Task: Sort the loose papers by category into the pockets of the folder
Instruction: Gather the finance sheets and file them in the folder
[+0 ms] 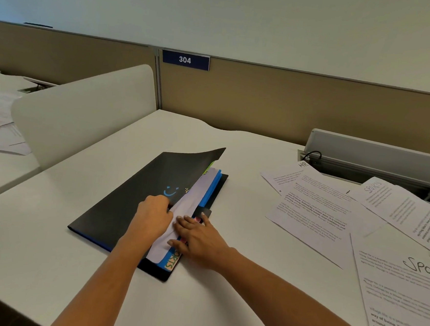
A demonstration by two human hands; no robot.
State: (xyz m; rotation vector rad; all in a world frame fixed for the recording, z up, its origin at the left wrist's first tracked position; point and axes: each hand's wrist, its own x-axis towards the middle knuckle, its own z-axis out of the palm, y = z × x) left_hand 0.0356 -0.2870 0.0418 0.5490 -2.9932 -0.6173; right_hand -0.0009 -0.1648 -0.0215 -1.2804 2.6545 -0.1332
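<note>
Now L hand [154,216] grips 1 folder [130,195], R hand [201,240] flat; maybe 5 loose sheets [314,215].

Bare desk [241,203] right of the right hand [198,238], up to the loose papers [332,217]. Raised folder cover [143,183] blocks beyond the left hand [154,217]. White divider [85,110] walls off further left. Open cable tray [374,158] behind the papers.

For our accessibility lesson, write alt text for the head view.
The left hand grips the cover edge of the black folder while the right hand presses on a white sheet inside; loose papers lie to the right.
</note>
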